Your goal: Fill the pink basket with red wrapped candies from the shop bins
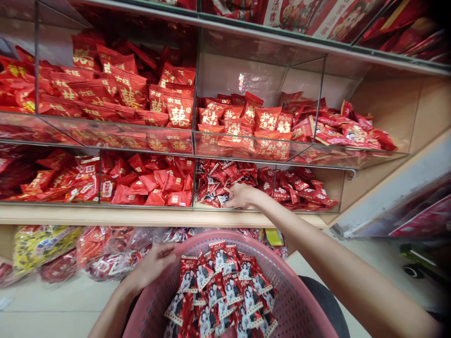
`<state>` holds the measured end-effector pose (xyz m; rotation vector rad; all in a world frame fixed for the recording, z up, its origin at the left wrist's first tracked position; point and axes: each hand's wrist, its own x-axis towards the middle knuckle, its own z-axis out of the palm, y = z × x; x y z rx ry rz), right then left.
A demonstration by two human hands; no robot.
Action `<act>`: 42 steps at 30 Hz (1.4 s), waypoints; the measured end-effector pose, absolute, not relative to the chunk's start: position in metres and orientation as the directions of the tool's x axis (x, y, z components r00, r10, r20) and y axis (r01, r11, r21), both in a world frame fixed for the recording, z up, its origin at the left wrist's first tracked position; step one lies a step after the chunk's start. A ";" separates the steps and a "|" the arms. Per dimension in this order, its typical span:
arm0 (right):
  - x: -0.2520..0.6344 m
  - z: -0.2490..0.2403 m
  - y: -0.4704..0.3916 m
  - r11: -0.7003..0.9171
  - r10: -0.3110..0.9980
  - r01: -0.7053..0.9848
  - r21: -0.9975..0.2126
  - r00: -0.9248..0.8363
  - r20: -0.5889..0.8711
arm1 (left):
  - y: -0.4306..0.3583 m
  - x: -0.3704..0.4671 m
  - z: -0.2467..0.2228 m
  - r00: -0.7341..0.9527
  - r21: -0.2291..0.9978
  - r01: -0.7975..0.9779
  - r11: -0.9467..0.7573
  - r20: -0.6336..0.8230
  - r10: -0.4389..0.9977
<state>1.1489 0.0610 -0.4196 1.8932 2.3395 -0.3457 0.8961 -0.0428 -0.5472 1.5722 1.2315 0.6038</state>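
Observation:
My right hand [240, 196] reaches into a low glass-fronted compartment, its fingers curled in at a pile of small red-and-black candy packets [213, 180]. A packet shows at its fingertips, partly covered by the hand. Below the shelf, a pink perforated plastic basket [294, 281] sits in front of me, tilted toward my body. Inside lies a heap of red candy packets [220, 293] printed with black-and-white figures. At the basket's left rim my left hand [155, 265] is closed around the edge, its thumb side partly hidden.
Glass-divided shelves hold red packets with gold characters [128, 89] and more red packets [158, 183] in the lower row. Clear bags of sweets [112, 253] lie on the floor under the wooden shelf edge [70, 216]. A glass lip [141, 134] runs above the low compartments.

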 end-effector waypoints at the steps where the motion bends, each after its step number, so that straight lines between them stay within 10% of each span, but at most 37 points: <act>1: 1.145 -0.421 0.063 0.183 0.953 0.979 -0.094 -0.199 -0.226 | -0.043 0.896 -0.547 0.357 0.910 0.413 0.027 -0.189 0.915; 9: 1.162 -0.409 0.046 0.189 0.972 0.968 -0.167 -0.209 -0.111 | -0.043 0.895 -0.548 0.335 0.916 0.399 0.044 -0.190 0.923; 13: 1.192 -0.409 0.002 0.299 0.953 0.776 -0.556 -0.274 0.130 | -0.043 0.895 -0.551 0.351 0.928 0.370 0.041 -0.180 0.919; 18: 1.206 -0.472 -0.046 0.153 0.957 0.472 -0.869 -0.291 0.010 | -0.043 0.898 -0.549 0.368 0.936 0.349 0.053 -0.189 0.910; 28: 1.190 -0.545 -0.056 0.051 0.999 0.914 -0.402 -0.051 0.011 | -0.043 0.898 -0.549 0.363 0.931 0.361 0.061 -0.201 0.910; 42: 1.205 -0.555 -0.076 0.244 0.968 0.910 -0.334 -0.252 0.021 | -0.042 0.897 -0.552 0.329 0.920 0.386 0.064 -0.202 0.922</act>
